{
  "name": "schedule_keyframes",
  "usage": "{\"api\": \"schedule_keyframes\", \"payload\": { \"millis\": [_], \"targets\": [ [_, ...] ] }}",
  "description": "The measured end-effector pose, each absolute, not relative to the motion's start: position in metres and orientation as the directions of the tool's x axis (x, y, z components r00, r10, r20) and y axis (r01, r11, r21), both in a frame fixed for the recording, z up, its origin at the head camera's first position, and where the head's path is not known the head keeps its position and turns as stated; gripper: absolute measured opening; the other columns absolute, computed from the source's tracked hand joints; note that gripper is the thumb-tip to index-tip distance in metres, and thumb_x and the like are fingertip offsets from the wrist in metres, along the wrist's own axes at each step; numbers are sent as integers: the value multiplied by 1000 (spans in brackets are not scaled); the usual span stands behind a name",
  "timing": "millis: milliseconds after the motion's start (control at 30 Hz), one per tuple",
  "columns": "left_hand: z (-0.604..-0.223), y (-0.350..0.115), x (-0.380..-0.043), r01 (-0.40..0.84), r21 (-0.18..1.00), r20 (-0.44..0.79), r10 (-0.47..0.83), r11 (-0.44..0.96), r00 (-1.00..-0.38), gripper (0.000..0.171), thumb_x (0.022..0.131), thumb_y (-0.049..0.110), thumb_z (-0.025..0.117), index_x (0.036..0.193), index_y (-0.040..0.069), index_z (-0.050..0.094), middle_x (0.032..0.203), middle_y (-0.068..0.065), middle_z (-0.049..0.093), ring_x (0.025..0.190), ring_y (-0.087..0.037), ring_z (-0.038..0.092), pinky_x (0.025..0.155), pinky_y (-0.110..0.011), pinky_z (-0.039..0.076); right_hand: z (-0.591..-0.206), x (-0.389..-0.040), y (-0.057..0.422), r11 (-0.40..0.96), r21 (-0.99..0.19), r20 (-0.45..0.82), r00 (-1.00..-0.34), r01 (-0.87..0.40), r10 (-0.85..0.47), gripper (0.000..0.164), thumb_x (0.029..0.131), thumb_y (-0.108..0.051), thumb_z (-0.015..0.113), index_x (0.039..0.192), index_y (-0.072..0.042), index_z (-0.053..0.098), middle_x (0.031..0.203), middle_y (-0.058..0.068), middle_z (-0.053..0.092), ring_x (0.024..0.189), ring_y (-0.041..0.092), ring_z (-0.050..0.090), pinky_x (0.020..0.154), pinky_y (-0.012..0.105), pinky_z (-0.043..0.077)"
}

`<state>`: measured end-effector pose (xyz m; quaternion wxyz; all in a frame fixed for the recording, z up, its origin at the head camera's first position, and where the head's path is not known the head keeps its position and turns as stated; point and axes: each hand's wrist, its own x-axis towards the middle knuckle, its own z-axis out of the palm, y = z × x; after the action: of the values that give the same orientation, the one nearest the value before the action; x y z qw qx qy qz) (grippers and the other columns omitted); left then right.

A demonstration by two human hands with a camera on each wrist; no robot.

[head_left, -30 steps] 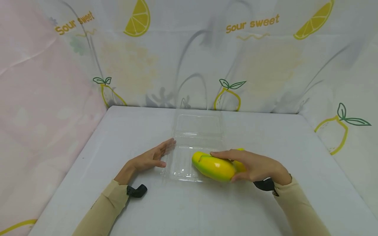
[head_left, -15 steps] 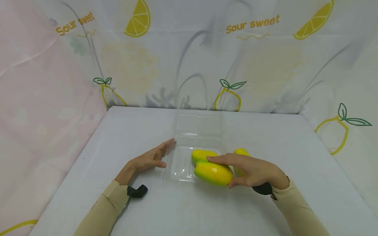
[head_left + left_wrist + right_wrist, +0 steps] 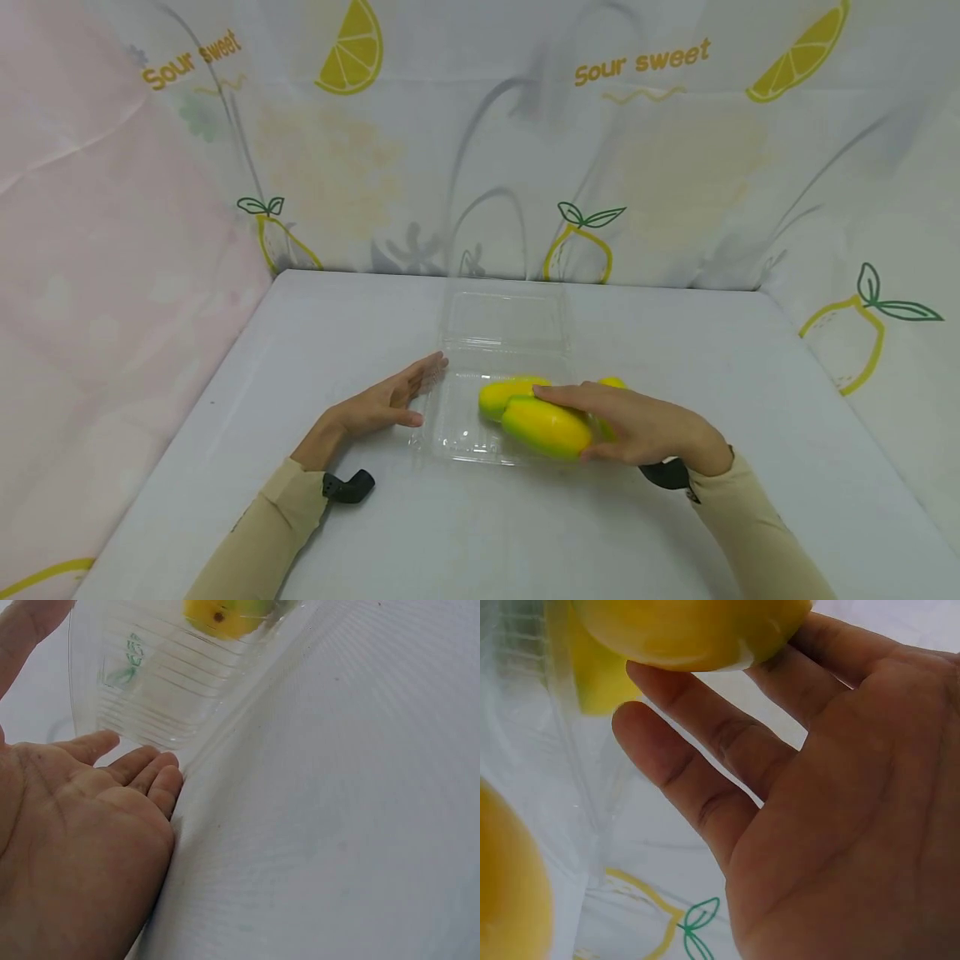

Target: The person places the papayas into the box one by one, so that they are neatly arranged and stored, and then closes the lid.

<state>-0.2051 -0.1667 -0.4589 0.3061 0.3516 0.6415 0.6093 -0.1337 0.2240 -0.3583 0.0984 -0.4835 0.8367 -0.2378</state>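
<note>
My right hand (image 3: 637,421) grips a smooth, mango-shaped yellow-green fruit (image 3: 549,427), index finger along its top and thumb at its near right end. That fruit is over the right front part of a clear plastic clamshell box (image 3: 453,433), whose lid (image 3: 506,317) lies folded back. Behind it, a second yellow-green fruit (image 3: 506,396) lies in the box. A third (image 3: 613,382) is mostly hidden behind the right hand. My left hand (image 3: 382,404) rests on its edge at the box's left side, palm toward it, fingertips by the wall (image 3: 161,739).
The white table (image 3: 480,533) runs up to a lemon-printed cloth backdrop (image 3: 480,150). A pinkish cloth (image 3: 112,292) hangs on the left. Black wrist bands (image 3: 348,486) sit at both cuffs.
My right hand dipped toward the table's near side with its fruit, then came back up and away over the box. The fruit inside the box shifted slightly left. The left hand stayed put.
</note>
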Motion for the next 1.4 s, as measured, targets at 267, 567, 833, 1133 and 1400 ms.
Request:
{"api": "schedule_keyframes", "payload": {
  "millis": [267,567,833,1133,1400],
  "targets": [
    [-460,-167,-205,87,996,33,825,20,-565,95,90,4,63,158,11,-3,165,-15,-8,152,-35,-6,113,-9,21,-367,-137,220,443,-517,22,-529,-732,-848,87,80,-7,78,153,-11,32,154,2,41,135,22,46,110,42,40],
    [-459,-166,-203,80,996,19,824,32,-567,95,90,2,63,158,11,-4,165,-13,-7,152,-33,-5,113,-9,21,-376,-139,214,477,-508,-20,-543,-718,-839,86,82,-6,76,154,-18,30,159,4,34,143,26,38,111,53,37],
    [-460,-167,-204,78,997,22,825,27,-565,95,90,2,63,158,11,-4,166,-13,-6,152,-33,-6,113,-8,21,-384,-141,209,475,-429,27,-537,-768,-843,68,86,-10,70,148,-22,44,157,7,37,140,30,40,103,58,40],
    [-459,-167,-203,77,997,24,825,24,-565,95,91,3,63,158,10,-4,165,-13,-6,152,-34,-5,113,-9,22,-397,-148,202,547,-321,203,-620,-773,-758,50,97,-35,59,144,-21,50,159,9,33,147,33,29,111,58,32],
    [-459,-167,-204,80,996,23,828,26,-561,95,91,5,63,158,11,-4,165,-14,-6,152,-34,-4,113,-9,22,-400,-153,211,558,-331,214,-637,-761,-741,41,95,-30,63,135,-20,59,153,14,41,141,34,38,109,58,35]
  ]
}}
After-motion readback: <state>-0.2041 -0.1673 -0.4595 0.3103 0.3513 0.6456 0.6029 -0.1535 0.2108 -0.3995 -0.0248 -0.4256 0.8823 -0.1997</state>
